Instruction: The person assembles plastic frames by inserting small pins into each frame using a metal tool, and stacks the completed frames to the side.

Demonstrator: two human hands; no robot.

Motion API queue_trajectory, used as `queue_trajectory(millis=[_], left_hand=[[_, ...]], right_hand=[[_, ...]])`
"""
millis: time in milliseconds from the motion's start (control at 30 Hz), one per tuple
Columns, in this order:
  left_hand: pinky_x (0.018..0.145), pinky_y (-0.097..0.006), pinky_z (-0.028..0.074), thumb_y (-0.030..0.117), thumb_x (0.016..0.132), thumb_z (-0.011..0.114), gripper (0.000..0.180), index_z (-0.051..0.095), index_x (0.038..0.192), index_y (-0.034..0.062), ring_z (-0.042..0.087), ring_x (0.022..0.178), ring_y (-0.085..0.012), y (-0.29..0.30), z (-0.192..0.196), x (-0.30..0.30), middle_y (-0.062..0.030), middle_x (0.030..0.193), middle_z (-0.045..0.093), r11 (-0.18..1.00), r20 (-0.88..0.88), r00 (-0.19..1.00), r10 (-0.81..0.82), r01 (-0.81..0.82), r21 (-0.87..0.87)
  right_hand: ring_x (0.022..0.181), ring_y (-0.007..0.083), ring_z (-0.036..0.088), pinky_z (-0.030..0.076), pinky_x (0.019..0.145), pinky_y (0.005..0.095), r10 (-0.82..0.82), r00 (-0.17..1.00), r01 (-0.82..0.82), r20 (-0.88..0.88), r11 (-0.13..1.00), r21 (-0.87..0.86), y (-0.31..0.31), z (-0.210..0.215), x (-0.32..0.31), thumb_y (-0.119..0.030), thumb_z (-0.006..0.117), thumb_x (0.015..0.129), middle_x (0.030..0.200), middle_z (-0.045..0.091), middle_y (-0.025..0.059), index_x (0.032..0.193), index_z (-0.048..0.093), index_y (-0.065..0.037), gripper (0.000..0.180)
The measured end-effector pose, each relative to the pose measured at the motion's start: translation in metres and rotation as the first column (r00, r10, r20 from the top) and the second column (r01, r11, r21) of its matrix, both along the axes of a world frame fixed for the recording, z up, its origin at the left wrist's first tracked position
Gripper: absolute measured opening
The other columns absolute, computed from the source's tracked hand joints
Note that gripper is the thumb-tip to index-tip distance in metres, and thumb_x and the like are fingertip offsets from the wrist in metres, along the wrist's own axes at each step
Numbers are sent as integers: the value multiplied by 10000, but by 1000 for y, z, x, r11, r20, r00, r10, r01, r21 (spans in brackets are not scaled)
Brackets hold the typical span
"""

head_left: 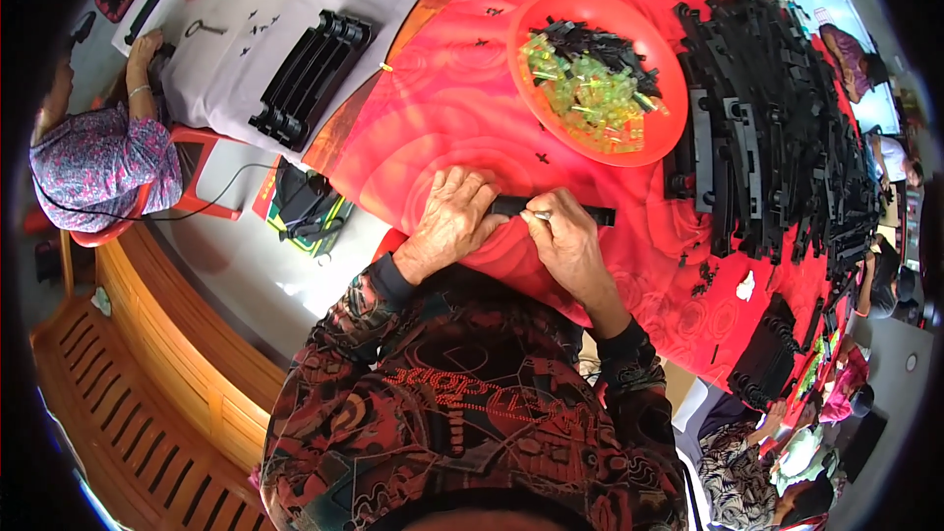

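Observation:
A black plastic bar lies crosswise on the red tablecloth in front of me. My left hand is closed over its left end, the thumb along the near edge and the fingers covering that end. In my right hand a thin, pale metal tool is pinched, its end against the middle of the bar. The fist hides most of the tool, so its exact kind does not show.
Beyond my hands stands a red bowl of yellow-green clear pieces and black parts. Black bars are heaped to the right. A stack of black bars lies on the grey cloth. Other people sit at left and right.

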State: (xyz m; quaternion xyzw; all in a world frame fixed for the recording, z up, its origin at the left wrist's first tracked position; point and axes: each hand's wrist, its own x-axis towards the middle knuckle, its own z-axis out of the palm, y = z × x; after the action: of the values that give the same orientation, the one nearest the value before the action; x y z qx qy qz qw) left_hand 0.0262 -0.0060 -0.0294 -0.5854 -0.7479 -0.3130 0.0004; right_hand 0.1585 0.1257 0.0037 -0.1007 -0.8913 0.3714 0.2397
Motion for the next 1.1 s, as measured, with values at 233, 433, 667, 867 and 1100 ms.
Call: queue_trajectory(millis=[233,433,667,867,1100], left_hand=[[828,-416,394,245,733,697,369,579,1001,22,494,978,-309,-4,-1,0,-118,1043,547,1000,-16,1000,1,-1,21],[860,-447,389,265,754,685,375,573,1006,10,486,1012,-339,-3,-10,-2,-139,1073,540,1000,-8,1000,14,-14,-19],[809,-427,394,255,738,707,392,578,1014,9,501,964,-307,-3,-6,-2,-117,1054,547,999,-53,999,11,-8,46],[836,-437,392,272,753,695,403,582,1028,0,498,984,-314,-5,-10,1,-127,1059,549,999,-45,999,-4,6,43],[855,-442,391,288,765,686,414,581,1056,12,494,999,-323,-4,-9,-2,-128,1068,546,999,-23,1000,-5,6,47]], right_hand=[[650,148,569,474,601,278,-143,987,112,-72,939,-326,15,11,19,-60,569,890,764,584,82,882,555,-8,54],[650,107,575,468,593,256,-345,933,354,98,840,-412,76,44,23,-154,467,947,785,621,57,872,566,-5,194],[791,371,611,481,680,458,-563,811,439,157,764,472,166,34,-23,-142,610,810,871,579,179,903,591,-19,155],[827,355,647,529,709,457,-651,687,292,324,655,697,182,16,-56,-108,630,770,938,594,166,922,609,-51,164],[803,384,620,503,695,484,-553,808,353,203,730,585,186,16,-53,-134,636,781,897,609,162,924,610,-78,156]])
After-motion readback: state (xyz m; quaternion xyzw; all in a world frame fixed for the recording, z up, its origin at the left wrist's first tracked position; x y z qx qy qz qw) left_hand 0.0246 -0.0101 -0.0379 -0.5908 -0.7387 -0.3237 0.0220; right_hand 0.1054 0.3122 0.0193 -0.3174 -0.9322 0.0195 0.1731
